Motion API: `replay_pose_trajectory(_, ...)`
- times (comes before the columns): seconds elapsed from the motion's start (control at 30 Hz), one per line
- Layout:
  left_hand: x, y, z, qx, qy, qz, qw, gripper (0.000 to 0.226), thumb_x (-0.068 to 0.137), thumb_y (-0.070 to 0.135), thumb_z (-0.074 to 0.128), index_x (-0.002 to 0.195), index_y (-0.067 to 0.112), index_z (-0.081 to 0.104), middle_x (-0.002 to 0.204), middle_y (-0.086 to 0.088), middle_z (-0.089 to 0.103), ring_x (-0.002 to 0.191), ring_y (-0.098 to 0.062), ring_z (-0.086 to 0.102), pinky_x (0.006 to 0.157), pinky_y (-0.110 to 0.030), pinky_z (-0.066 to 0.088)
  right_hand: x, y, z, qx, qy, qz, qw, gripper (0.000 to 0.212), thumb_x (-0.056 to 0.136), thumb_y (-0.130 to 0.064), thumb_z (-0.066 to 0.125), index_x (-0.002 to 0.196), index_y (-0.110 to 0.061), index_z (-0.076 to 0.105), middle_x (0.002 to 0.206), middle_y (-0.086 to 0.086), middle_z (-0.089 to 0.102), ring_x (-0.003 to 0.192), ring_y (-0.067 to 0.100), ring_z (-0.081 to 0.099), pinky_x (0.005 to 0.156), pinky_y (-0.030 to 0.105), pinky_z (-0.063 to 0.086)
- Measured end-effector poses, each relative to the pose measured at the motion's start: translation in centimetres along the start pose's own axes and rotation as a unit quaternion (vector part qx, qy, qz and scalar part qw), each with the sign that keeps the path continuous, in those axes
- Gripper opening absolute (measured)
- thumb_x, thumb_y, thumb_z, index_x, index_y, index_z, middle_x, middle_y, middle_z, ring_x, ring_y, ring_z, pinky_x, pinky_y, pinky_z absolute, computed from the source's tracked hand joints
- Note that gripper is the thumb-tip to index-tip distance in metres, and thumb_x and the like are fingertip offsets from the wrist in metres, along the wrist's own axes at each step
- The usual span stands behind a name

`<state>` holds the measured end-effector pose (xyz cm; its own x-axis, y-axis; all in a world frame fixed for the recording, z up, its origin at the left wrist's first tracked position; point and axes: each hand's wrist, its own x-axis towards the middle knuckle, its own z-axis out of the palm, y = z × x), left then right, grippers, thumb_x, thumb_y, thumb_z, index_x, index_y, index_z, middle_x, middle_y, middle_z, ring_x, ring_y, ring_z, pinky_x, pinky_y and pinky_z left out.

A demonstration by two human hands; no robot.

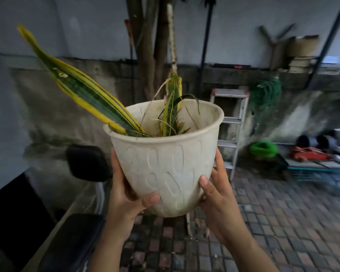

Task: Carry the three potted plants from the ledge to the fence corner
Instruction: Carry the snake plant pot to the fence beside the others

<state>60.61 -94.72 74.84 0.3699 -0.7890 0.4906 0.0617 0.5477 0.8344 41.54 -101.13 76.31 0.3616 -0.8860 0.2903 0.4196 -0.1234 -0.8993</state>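
Observation:
I hold a cream plastic pot [165, 163] with embossed ovals up in front of me, tilted slightly. A snake plant grows in it: one long yellow-edged leaf [75, 85] leans far left, and a shorter leaf [172, 107] stands in the middle. My left hand [124, 195] grips the pot's lower left side, thumb across the front. My right hand [216, 195] clasps the lower right side, thumb on the front. The other two potted plants, the ledge and the fence corner are not in view.
A grey stained wall [71, 107] runs ahead, with tree trunks [149, 46] against it. A metal stepladder [229, 130] and green hose [265, 95] stand to the right, above a low shelf [318, 163] with clutter. A parked motorbike's mirror [86, 161] and seat [73, 238] are at left. Brick paving [273, 222] lies underfoot.

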Motion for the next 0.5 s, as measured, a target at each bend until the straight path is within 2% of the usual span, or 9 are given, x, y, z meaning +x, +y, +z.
replay_pose_trajectory(0.1,3.6,-3.4,2.7,-0.019,-0.040,-0.017,0.999,0.134,0.051,0.012,0.086,0.165,0.046,0.024,0.165,0.005,0.050,0.144,-0.019,0.058,0.099,-0.031,0.061,2.1,0.0,-3.3,-0.004,0.054,-0.012,0.998,0.102,0.067,-0.050,0.092,0.152,-0.058,0.035,0.153,-0.004,0.057,0.137,0.024,0.060,0.105,0.065,0.051)
replay_pose_trajectory(0.27,8.9,-9.3,8.9,-0.040,-0.114,-0.040,0.992,0.132,0.053,0.015,0.087,0.165,0.046,0.025,0.168,0.003,0.046,0.149,-0.026,0.053,0.112,-0.050,0.056,5.2,0.0,-10.2,-0.023,0.133,-0.022,0.991,0.103,0.064,-0.057,0.092,0.151,-0.058,0.037,0.156,-0.002,0.054,0.140,0.027,0.057,0.105,0.071,0.048)
replay_pose_trajectory(0.3,9.9,-10.6,10.3,-0.040,-0.126,-0.042,0.990,0.132,0.053,0.016,0.088,0.164,0.047,0.025,0.167,0.004,0.046,0.149,-0.025,0.053,0.110,-0.050,0.057,5.9,0.0,-11.8,-0.023,0.145,-0.024,0.989,0.102,0.064,-0.056,0.092,0.150,-0.058,0.038,0.155,-0.002,0.054,0.139,0.027,0.057,0.104,0.070,0.049)
replay_pose_trajectory(0.43,13.5,-15.5,16.3,-0.053,-0.148,-0.069,0.985,0.141,0.045,0.032,0.102,0.162,0.053,0.027,0.165,0.014,0.049,0.146,-0.015,0.056,0.098,-0.030,0.061,9.5,-0.9,-18.5,-0.044,0.171,-0.039,0.984,0.090,0.073,-0.044,0.082,0.151,-0.056,0.039,0.152,0.000,0.057,0.137,0.029,0.059,0.104,0.069,0.050)
replay_pose_trajectory(0.5,15.9,-17.7,19.5,-0.065,-0.152,-0.067,0.984,0.132,0.048,0.022,0.094,0.159,0.058,0.031,0.162,0.013,0.052,0.143,-0.016,0.059,0.094,-0.030,0.062,11.8,-1.7,-22.0,-0.040,0.176,-0.046,0.983,0.094,0.071,-0.044,0.086,0.151,-0.056,0.038,0.152,0.001,0.058,0.137,0.030,0.059,0.104,0.070,0.049)
